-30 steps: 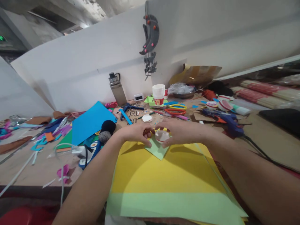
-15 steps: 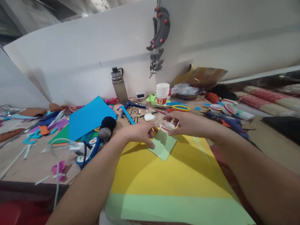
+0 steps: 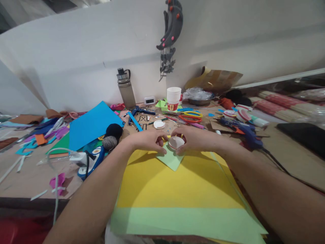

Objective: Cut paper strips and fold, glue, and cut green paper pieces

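Holding a shallow white cup piece (image 3: 176, 143) with a red band, the right hand (image 3: 194, 138) closes thumb and fingers around its right side, just right of the frame's centre, its pale inside turned up towards us. The piece sits over a small light-green square (image 3: 174, 162), which lies corner-down on a big yellow sheet (image 3: 182, 186). At the square's left edge I see the left hand (image 3: 148, 139), fingers curved and thumb near the paper; whether it pinches the square or only touches it, I can't tell. Just behind, a round white piece (image 3: 159, 124) lies on the table. Up in the upper middle of the frame stands a stack of paper cups (image 3: 174, 96), nested one in another, red print showing low down. Right of it, a metal bowl (image 3: 201, 102) holds a crumpled clear plastic bag (image 3: 195, 94). To the left stands a greyish bottle (image 3: 126, 95) with a dark cap, its contents hard to make out. Over at the right, more red-banded cup pieces (image 3: 243, 115) lie beyond a blue glue gun (image 3: 250, 135).
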`<state>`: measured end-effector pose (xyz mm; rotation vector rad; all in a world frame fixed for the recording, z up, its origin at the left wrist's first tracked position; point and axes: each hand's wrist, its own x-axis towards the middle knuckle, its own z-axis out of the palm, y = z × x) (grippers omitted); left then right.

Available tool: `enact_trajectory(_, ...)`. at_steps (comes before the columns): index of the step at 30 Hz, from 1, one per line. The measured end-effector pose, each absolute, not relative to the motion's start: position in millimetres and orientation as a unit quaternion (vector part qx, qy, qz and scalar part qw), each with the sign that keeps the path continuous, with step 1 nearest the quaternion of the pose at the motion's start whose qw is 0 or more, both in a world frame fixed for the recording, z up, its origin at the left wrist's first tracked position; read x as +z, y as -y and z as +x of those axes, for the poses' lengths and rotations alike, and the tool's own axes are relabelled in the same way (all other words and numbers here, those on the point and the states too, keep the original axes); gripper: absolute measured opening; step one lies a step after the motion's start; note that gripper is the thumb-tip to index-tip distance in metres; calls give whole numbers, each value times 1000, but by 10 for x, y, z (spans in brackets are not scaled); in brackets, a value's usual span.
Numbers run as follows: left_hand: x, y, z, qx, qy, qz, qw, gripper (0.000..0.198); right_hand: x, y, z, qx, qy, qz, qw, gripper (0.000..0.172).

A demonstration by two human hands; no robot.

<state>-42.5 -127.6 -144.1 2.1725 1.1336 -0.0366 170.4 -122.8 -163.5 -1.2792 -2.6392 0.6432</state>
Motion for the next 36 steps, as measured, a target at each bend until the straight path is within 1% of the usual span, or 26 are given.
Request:
enact_trajectory(3,-1480,1282,-385,37,-461,805,372,25,-1623,1228,1705,210,876,-429,61,51)
enact_trajectory(5,-1523,1290,-330,70,-492,786,368,22,-1618,1226,1702,204,875,-435,54,53)
enact_trajectory(9,-1574,1296,-209,99,-551,771,304,29,-1638,1212,1703,199,880,-428,54,53)
enact_trajectory(12,-1582,1277,-159,85,-581,753,297,36,-1645,1209,1701,198,880,-429,49,52)
enact_trajectory(14,-1592,1256,-147,82,-584,751,296,35,-1635,1216,1696,199,878,-432,47,52)
enact_trajectory(18,-1611,1238,-144,86,-577,763,278,26,-1617,1226,1685,196,881,-429,47,50)
enact_trajectory(23,-1532,1306,-167,74,-567,770,283,41,-1650,1197,1688,199,880,-427,55,53)
enact_trajectory(29,-1501,1310,-253,41,-506,795,333,49,-1678,1167,1692,194,880,-429,62,55)
enact_trajectory(32,-1546,1278,-276,36,-494,814,305,50,-1696,1153,1689,205,878,-426,68,52)
enact_trajectory(36,-1558,1287,-254,48,-495,826,265,45,-1702,1145,1695,206,878,-426,71,57)
